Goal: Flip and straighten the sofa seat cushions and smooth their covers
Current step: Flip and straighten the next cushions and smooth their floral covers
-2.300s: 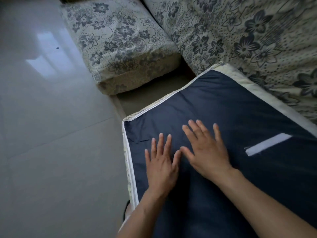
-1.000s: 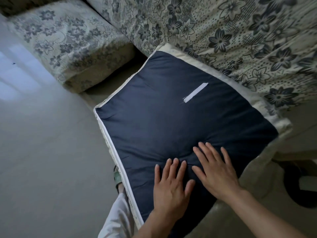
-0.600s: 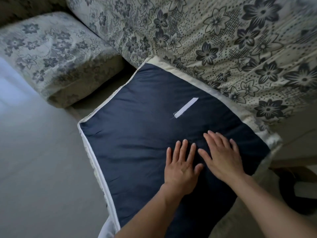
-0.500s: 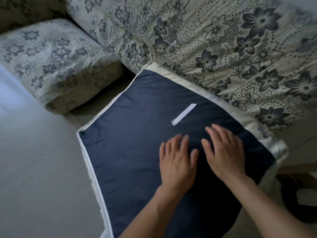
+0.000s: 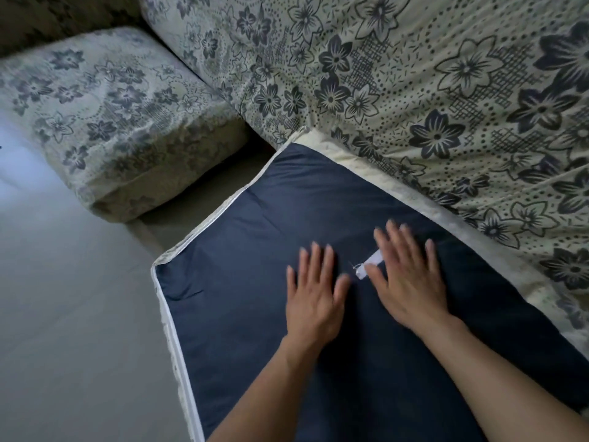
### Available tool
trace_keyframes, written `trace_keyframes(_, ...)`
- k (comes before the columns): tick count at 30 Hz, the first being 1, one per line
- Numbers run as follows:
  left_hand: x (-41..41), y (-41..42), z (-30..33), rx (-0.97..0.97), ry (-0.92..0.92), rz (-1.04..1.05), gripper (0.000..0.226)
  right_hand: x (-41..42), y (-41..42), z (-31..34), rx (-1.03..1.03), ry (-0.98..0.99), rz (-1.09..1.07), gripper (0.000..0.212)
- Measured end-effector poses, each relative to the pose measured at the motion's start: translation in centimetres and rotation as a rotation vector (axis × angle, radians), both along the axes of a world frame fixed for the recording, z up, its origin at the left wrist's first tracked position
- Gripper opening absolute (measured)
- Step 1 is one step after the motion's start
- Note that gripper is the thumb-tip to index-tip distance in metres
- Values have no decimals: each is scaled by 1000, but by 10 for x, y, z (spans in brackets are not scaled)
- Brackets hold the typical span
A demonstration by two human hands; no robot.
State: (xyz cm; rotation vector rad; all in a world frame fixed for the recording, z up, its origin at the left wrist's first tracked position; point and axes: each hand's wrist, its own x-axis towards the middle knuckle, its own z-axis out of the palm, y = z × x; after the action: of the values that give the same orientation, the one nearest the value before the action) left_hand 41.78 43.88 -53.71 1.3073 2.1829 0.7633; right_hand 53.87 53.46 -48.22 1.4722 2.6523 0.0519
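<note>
Seat cushion: I see the seat cushion [image 5: 255, 250] lying navy underside up on the sofa base, its far edge against the floral back cushion [image 5: 414, 90].
Left hand: my left hand [image 5: 314, 296] lies flat, palm down on the navy fabric, fingers straight and spread, holding nothing.
Right hand: my right hand [image 5: 409, 282] lies flat just beside it, fingers extended and a little blurred, gripping nothing; its thumb side covers part of the white tag [image 5: 369, 266].
Edging: I see cream piping running along the cushion's left and far sides.
Neighbour: a second floral seat cushion [image 5: 121, 122] sits to the left, apart from the navy one, with bare sofa base between them.
Floor: pale floor [image 5: 63, 314] lies at the left.
</note>
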Motion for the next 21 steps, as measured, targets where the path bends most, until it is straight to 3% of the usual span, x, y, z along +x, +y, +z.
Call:
trace_keyframes(2, 4, -4, -20, -111, 60, -157, 72, -4, 1, -17, -96, -246, -41, 66)
trace_keyframes(3, 0, 1, -23, -148, 58, -178, 75, -11, 8, -21, -55, -249, -66, 59)
trace_keyframes(5, -20, 14, -9, -66, 41, -86, 66, -35, 23, -12, 102, -70, -67, 42)
trace_keyframes(8, -64, 47, 1, 83, -64, 220, 62, -81, 57, -2, 183, 287, -27, 42)
trace_keyframes(9, -76, 53, -6, 92, -66, 272, 66, -93, 62, -4, 162, 313, 19, 41)
trace_keyframes(11, -88, 57, -30, -39, -58, 148, 65, -107, 63, -19, 5, 98, 109, 52)
trace_keyframes(13, -85, 51, -49, -232, -30, -143, 63, -106, 56, -38, -186, -281, 125, 64)
trace_keyframes(14, -87, 49, -56, -277, -7, -233, 64, -108, 57, -44, -201, -360, 109, 64)
trace_keyframes(16, -108, 55, -54, -238, 17, -263, 62, -130, 68, -39, -93, -310, 94, 50)
trace_keyframes(19, -155, 72, -44, -32, -35, 57, 48, -175, 94, -30, 107, 19, 134, 40)
trace_keyframes(21, -172, 71, -58, 12, -80, 288, 56, -186, 101, -42, 85, 102, 199, 53)
